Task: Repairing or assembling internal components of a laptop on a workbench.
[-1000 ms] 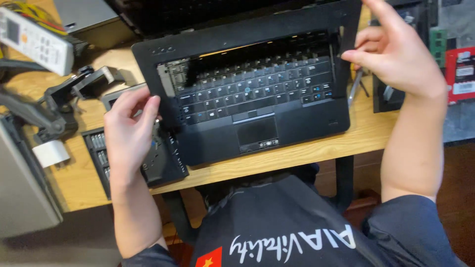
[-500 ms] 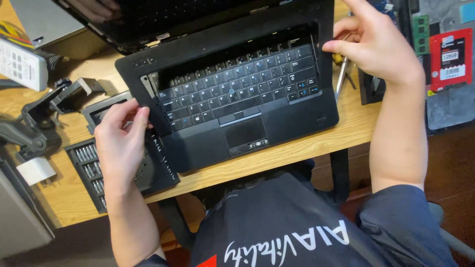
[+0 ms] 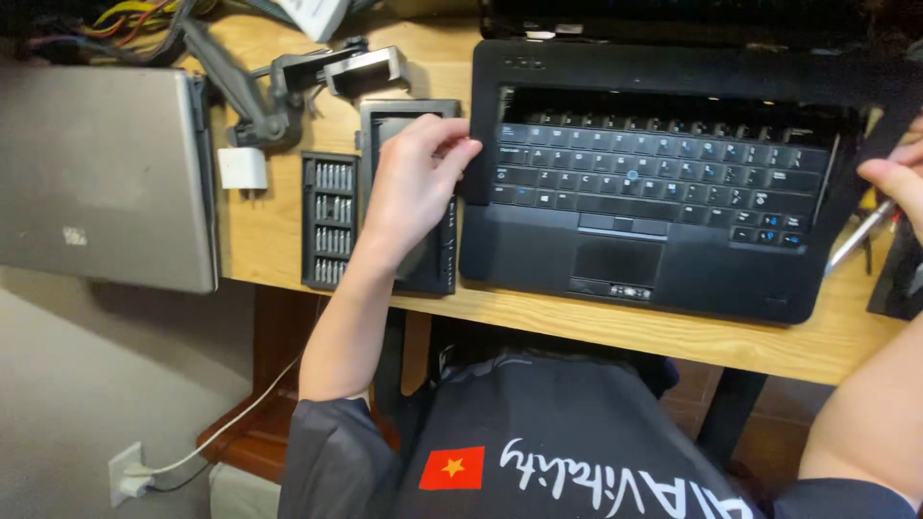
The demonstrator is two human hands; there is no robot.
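Wooden desktop (image 3: 269,240) under me, crowded with kit. From the head camera: my left hand (image 3: 413,187) lies half curled and holding nothing, fingertips against the left edge of the black laptop (image 3: 615,259), palm over the black screwdriver-bit case (image 3: 332,221). My right hand (image 3: 899,183) — mostly out of frame — sits at the laptop's right edge near a thin metal tool (image 3: 859,237); whether it grips it I cannot tell. Best to brace the left edge firmly while the loosened keyboard (image 3: 654,178) — middle of the desk — lifts evenly.
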